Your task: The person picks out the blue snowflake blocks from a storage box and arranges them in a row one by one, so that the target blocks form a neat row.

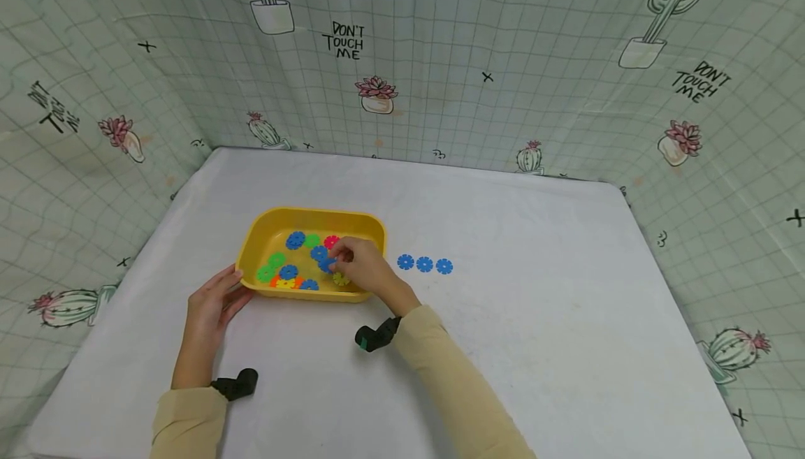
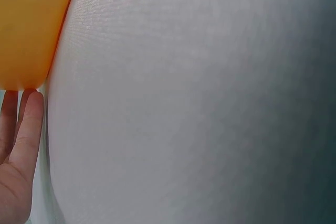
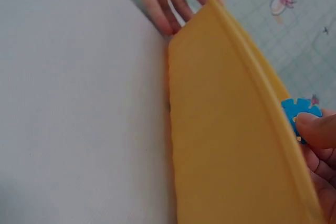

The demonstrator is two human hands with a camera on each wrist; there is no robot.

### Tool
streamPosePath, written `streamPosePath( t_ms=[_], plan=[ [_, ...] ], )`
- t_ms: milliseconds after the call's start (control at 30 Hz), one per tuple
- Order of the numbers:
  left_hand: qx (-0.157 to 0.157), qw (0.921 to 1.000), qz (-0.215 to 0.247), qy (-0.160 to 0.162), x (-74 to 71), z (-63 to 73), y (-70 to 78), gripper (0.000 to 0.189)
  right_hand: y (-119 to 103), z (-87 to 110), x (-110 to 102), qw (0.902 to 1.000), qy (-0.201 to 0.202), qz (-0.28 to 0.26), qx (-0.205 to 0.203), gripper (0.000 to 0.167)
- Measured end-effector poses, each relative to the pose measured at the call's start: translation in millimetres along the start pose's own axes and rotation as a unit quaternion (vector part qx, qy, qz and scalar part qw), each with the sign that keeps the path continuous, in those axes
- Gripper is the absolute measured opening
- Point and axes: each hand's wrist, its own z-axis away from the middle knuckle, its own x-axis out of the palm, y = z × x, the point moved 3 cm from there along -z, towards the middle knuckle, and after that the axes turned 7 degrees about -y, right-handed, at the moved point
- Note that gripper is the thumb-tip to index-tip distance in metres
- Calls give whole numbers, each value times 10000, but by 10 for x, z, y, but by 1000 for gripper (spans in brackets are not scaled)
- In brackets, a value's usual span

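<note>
Fingers straight, the left hand (image 1: 210, 303) touches a tray (image 1: 302, 294); the right hand (image 1: 366, 263) pinches a blue disc (image 3: 302, 107) over it. Only the head view shows three discs (image 1: 424, 264) lying beside the tray.

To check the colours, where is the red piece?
In the head view, the red piece lies in the yellow tray, right of a green piece, beside the right hand.
</note>
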Motion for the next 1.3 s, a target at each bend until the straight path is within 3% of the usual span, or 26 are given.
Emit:
streamPosePath(
  t_ms=[300,667,767,1000,1300],
  plan=[
    [348,9990,-202,-200,-47,-38,-48,57,-25,216,-137,9974,538,-470,30,15],
    [177,9995,-204,-159,-23,-7,-18,64,-20,451,-261,9908,944,-940,-232,11],
    [205,9993,-261,-161,-31,-22,-27,65,9,511,-293,9889,1069,-1012,-180,11],
    [263,9991,72,-321,-108,-145,-95,74,114,633,-366,9833,1368,-1199,54,12],
    [220,9994,-229,-144,-32,-34,-33,65,274,766,-480,9748,1645,-1489,233,14]
  ],
)
